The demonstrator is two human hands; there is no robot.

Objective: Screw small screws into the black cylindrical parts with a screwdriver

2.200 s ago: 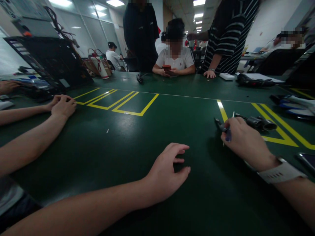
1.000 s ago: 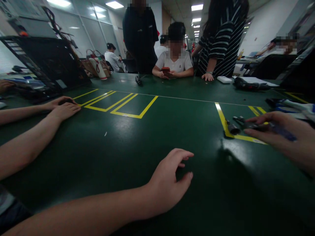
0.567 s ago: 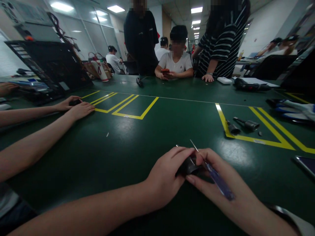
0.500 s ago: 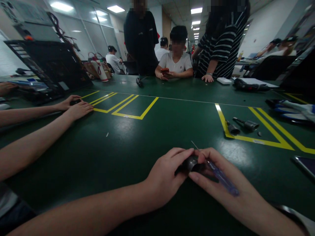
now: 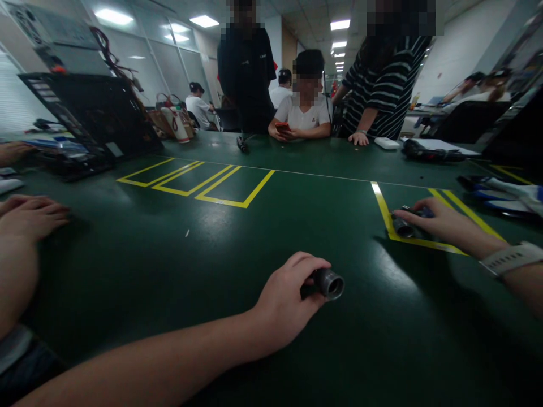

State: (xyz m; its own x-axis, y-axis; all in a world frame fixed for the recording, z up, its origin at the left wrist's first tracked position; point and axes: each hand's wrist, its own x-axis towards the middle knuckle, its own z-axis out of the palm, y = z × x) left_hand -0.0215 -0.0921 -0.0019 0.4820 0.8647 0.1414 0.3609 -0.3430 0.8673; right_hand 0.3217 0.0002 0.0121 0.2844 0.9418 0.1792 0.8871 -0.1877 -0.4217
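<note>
My left hand [image 5: 288,294] is closed around a dark metal cylindrical part [image 5: 330,284], whose hollow open end faces right, low over the green table [image 5: 237,254]. My right hand [image 5: 445,221] is at the yellow-taped area on the right. Its fingers are bent together, with something bluish partly showing between them; what it is I cannot make out. Beneath its fingertips lies another dark hollow metal part [image 5: 403,226], just inside the tape corner. The hand covers most of what else lies in that area.
Yellow tape outlines [image 5: 223,202] mark the table's left middle. Another person's hands [image 5: 34,215] rest at the left edge. A black case [image 5: 85,113] stands back left. Blue and white gloves [image 5: 504,192] lie at the right. Several people are across the table, one holding a red phone [image 5: 283,128].
My right hand has left the part in my left hand and moved forward and right to the taped area. The other person's hands have moved left and nearer. The phone at the right edge is out of sight.
</note>
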